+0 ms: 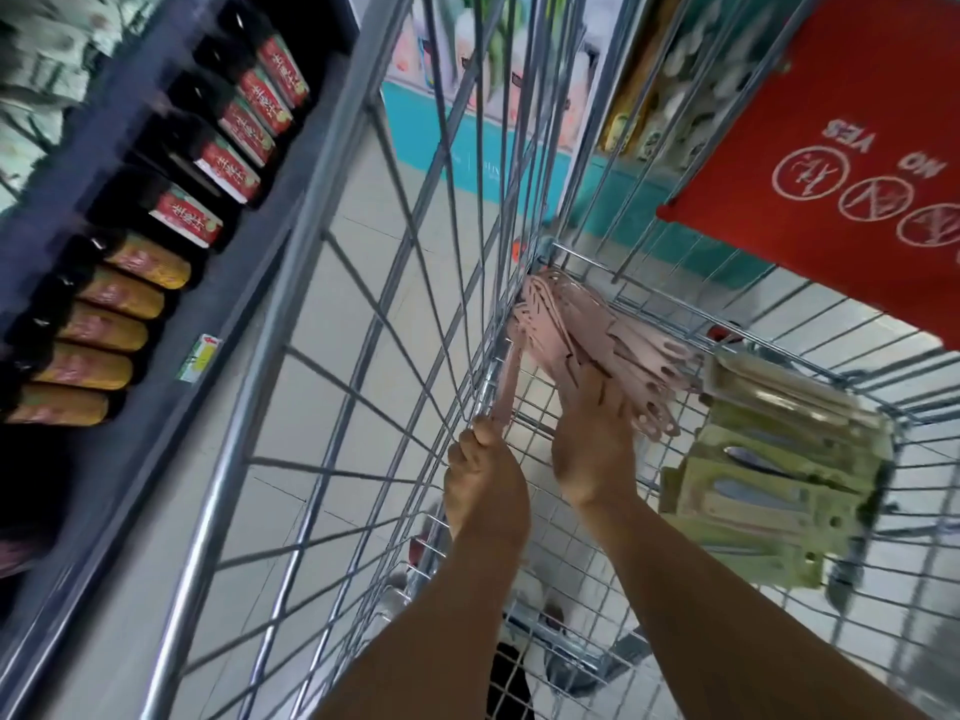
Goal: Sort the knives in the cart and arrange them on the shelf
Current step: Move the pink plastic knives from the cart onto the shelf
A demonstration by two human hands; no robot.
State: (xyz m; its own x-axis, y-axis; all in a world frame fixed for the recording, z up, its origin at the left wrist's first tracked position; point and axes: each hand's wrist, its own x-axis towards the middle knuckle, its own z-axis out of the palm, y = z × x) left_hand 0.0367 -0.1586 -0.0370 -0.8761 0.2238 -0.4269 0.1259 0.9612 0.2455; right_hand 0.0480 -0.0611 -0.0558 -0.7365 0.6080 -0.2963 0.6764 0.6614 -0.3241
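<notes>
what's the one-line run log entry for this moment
stage: sorting in cart | left hand: pinches one pink knife pack | right hand: on pink pack stack | green packs: untouched
</notes>
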